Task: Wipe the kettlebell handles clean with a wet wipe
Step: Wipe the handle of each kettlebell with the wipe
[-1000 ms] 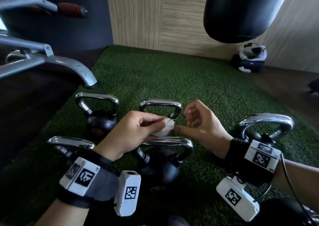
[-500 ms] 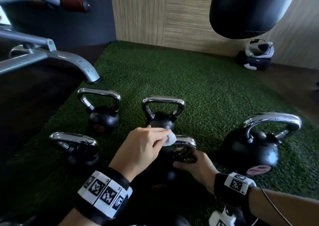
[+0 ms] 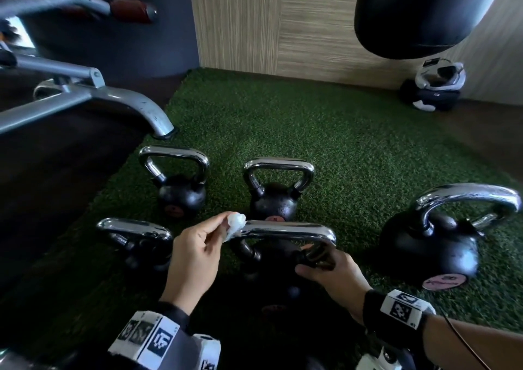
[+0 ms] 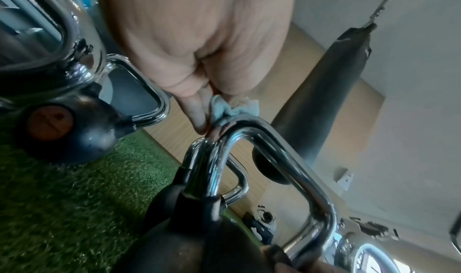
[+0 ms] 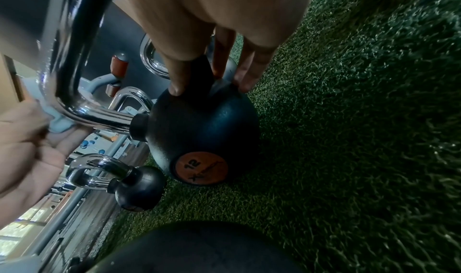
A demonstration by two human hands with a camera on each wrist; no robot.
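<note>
Gym corner, green turf mat [image 3: 325, 132] on dark floor, wood-panel wall behind. Five black kettlebells with chrome handles stand on the turf near its left edge.

Nearest, centre: the kettlebell being worked [image 5: 204, 131], its orange disc reading "12" with an X-like logo, other print too blurred to read. Left hand [image 3: 198, 259] pinches a crumpled white wet wipe [image 3: 235, 224] between thumb and fingertips, and the wipe presses on the left end of that bell's chrome handle [image 3: 285, 229], at the bend. Right hand [image 3: 336, 276] grasps the bell where the handle's right leg meets the body, fingers curled around the neck, thumb on the near side. Both wrists wear dark bands with black-and-white square code tags.

Just left, near the turf's left edge: a front-left kettlebell [image 3: 141, 242]. To the right, apart: a larger right kettlebell [image 3: 433, 245] with a pink disc label, writing unreadable.

Behind: a back-left kettlebell [image 3: 181, 194] and a back-centre kettlebell [image 3: 274, 200], both with reddish discs, text not legible.

Further left, off the turf: a grey machine frame [image 3: 85, 98] with a red-brown grip, one foot on the turf's edge. Top right: a black punching bag [image 3: 418, 13] hangs. Far right corner by the wall: a white and black piece of gear [image 3: 433, 89], kind unclear.
</note>
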